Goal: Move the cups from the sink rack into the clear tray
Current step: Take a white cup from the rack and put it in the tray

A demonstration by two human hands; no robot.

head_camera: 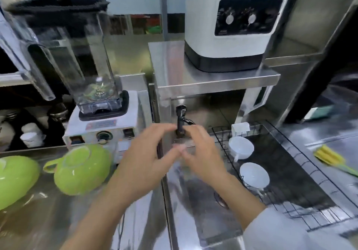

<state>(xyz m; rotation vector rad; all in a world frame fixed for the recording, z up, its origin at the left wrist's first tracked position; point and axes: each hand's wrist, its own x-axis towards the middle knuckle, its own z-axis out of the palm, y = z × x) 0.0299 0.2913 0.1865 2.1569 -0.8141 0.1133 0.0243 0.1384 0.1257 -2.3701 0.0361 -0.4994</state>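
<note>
Head view is showing both hands hovering empty over the steel sink, fingertips nearly meeting: the left hand [149, 158] and the right hand [201, 153], fingers loosely spread, gripping nothing. Two white cups [241, 146] [254, 174] are sitting in the black wire rack [290, 172] along the sink's right side, just right of the right hand, the nearer one. No clear tray is discernible.

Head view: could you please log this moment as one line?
left hand: empty | right hand: empty | white cups: in rack | green cups: on counter
</note>
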